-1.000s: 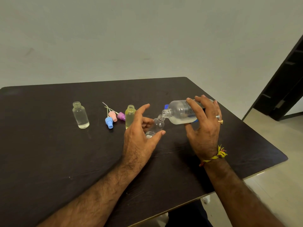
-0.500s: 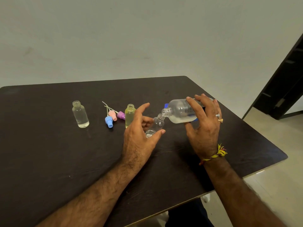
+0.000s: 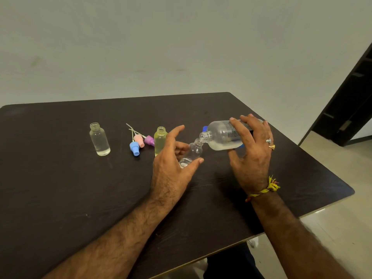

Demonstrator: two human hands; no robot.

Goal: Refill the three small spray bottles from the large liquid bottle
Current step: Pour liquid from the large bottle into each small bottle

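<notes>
My right hand [image 3: 251, 154] grips the large clear bottle [image 3: 221, 135], tipped almost level, its open neck touching the mouth of a small clear bottle [image 3: 194, 152]. My left hand [image 3: 171, 164] holds that small bottle tilted, thumb and fingers around its lower part; a little liquid lies at its bottom. A small yellowish bottle [image 3: 160, 138] stands open just left of my left hand. Farther left another small clear bottle [image 3: 99, 139] stands open with some liquid in it.
Three spray caps, blue [image 3: 134, 147], pink [image 3: 139, 140] and purple [image 3: 149, 140], lie with their tubes between the two standing bottles on the dark table [image 3: 60, 188]. A blue cap [image 3: 205, 128] peeks out behind the large bottle. The table's right edge drops to a tiled floor.
</notes>
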